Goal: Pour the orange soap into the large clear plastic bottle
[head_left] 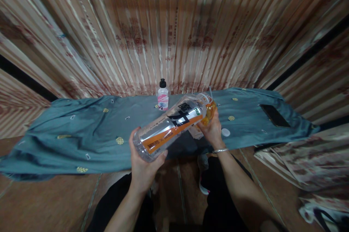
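My left hand is closed round the base of a large clear plastic bottle with an orange and silver label. The bottle leans over, its uncapped mouth pointing up to the right. There my right hand grips a small orange see-through container, partly hidden behind the bottle's neck and my fingers. A thin pale stick or straw rises beside it. Close to my right wrist, a round white cap lies on the cloth. Beneath the bottle shows a pale crumpled packet or paper, mostly covered.
A blue-green patterned cloth covers the low bench in front of me. At its back stands a small clear bottle with a black cap and pink label. A dark phone rests on the right. Striped curtains hang behind and at both sides.
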Tool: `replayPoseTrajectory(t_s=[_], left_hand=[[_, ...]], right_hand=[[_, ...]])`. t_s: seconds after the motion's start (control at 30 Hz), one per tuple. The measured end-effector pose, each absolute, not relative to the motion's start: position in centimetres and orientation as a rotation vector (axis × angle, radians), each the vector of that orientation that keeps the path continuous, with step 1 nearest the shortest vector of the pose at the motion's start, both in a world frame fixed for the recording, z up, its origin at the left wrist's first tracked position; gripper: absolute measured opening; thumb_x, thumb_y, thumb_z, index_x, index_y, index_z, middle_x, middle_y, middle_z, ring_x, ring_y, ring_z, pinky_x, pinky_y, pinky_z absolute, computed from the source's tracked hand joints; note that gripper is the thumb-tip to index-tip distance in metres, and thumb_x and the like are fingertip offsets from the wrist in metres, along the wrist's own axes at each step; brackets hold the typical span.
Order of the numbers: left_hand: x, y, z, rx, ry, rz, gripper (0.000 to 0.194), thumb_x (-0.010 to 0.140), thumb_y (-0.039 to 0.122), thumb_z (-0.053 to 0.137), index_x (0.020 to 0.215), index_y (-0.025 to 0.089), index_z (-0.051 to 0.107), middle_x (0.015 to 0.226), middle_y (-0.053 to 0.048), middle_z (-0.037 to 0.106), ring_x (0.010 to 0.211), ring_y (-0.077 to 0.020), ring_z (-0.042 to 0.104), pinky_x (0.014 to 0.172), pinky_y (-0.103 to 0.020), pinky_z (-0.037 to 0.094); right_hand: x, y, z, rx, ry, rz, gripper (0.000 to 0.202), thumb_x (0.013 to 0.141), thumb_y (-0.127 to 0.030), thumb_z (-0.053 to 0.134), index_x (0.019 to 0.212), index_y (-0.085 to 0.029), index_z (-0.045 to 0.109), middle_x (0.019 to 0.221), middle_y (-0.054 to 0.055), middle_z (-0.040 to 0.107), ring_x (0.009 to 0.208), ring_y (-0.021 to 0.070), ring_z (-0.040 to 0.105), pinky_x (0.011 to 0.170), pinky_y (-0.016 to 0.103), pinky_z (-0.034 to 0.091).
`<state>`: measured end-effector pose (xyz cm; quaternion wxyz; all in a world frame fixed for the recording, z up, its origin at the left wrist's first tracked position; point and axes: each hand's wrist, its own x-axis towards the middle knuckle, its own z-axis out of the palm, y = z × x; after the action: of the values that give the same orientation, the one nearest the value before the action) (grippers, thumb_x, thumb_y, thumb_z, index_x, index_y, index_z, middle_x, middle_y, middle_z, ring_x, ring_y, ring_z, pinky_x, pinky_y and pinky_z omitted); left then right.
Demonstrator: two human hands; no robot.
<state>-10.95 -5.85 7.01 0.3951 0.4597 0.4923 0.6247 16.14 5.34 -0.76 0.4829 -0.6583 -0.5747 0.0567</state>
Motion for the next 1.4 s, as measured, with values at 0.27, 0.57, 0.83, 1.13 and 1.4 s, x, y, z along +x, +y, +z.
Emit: replayPoseTrajectory(t_s=[0.27, 0.57, 0.83, 1.13, 1.4], left_hand=[[-10.98, -5.93, 7.07, 1.159, 1.245, 1.571, 0.097, 0.063, 0.029, 0.098, 0.142, 0.026, 0.041, 0.125, -0.010, 0.070, 0.107, -0.0269, 0.075, 0.094, -0.040, 0.063], [-11.02, -5.84, 6.89, 1.150, 1.250, 1.567, 0.099, 0.062, 0.031, 0.098, 0.142, 0.027, 0.041, 0.124, -0.009, 0.070, 0.105, -0.0273, 0.076, 0.093, -0.040, 0.063], [-10.94, -5.90, 6.81, 1.149, 1.242, 1.577, 0.097, 0.063, 0.028, 0.097, 0.143, 0.025, 0.042, 0.124, -0.010, 0.070, 0.106, -0.0272, 0.076, 0.092, -0.040, 0.064], [-11.02, -5.83, 6.66, 1.159, 1.243, 1.573, 0.097, 0.064, 0.028, 0.097, 0.144, 0.026, 0.041, 0.127, -0.011, 0.070, 0.110, -0.0275, 0.076, 0.095, -0.039, 0.063], [-11.05, -5.73, 6.47, 1.220, 1.232, 1.583, 0.095, 0.066, 0.027, 0.096, 0.143, 0.024, 0.041, 0.125, -0.010, 0.071, 0.106, -0.0258, 0.077, 0.091, -0.037, 0.064]], right_hand=[[16.27, 5.31, -0.68, -1.600, -1.424, 0.149, 0.102, 0.082, -0.062, 0.073, 0.160, -0.010, 0.031, 0.143, 0.025, 0.064, 0.131, 0.0366, 0.065, 0.107, 0.054, 0.055], [16.14, 5.31, -0.57, -1.598, -1.398, 0.165, 0.104, 0.080, -0.064, 0.074, 0.157, -0.007, 0.034, 0.140, 0.027, 0.066, 0.129, 0.0394, 0.066, 0.106, 0.060, 0.055], [16.28, 5.40, -0.79, -1.613, -1.409, 0.160, 0.105, 0.080, -0.066, 0.073, 0.159, -0.010, 0.032, 0.142, 0.026, 0.065, 0.130, 0.0373, 0.065, 0.108, 0.057, 0.055], [16.18, 5.38, -0.72, -1.622, -1.405, 0.164, 0.106, 0.081, -0.067, 0.072, 0.159, -0.008, 0.031, 0.142, 0.027, 0.064, 0.132, 0.0378, 0.064, 0.109, 0.056, 0.054], [16.32, 5.38, -0.93, -1.600, -1.417, 0.148, 0.101, 0.082, -0.062, 0.073, 0.158, -0.009, 0.032, 0.142, 0.026, 0.065, 0.130, 0.0376, 0.065, 0.107, 0.056, 0.056]])
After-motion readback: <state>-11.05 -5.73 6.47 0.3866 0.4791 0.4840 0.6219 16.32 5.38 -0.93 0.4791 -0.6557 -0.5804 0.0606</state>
